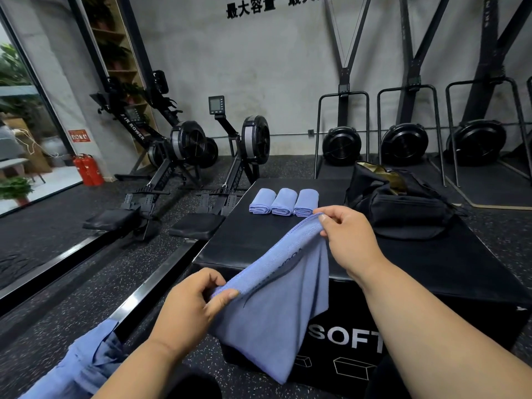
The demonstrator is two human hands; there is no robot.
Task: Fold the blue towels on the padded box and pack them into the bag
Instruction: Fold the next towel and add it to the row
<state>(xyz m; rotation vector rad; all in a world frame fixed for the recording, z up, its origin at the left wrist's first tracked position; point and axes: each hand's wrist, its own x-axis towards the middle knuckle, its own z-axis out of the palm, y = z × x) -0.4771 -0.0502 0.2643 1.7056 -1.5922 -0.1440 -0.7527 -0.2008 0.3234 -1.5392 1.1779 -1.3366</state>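
Both hands apart, left hand (187, 306) & right hand (347, 240) each pinching the blue towel (276, 312) top edge. Edge slants low-left to upper-right; rest hangs down in front of padded box (288, 240).

A person's left hand (187, 306) and right hand (348, 240) pinch the top edge of a blue towel (276, 312), which hangs in front of a black padded box (288, 243) in a gym. Three folded towels (283, 202) lie side by side on the box, near an open black bag (403, 203). Rowing machines (184, 156) stand behind.
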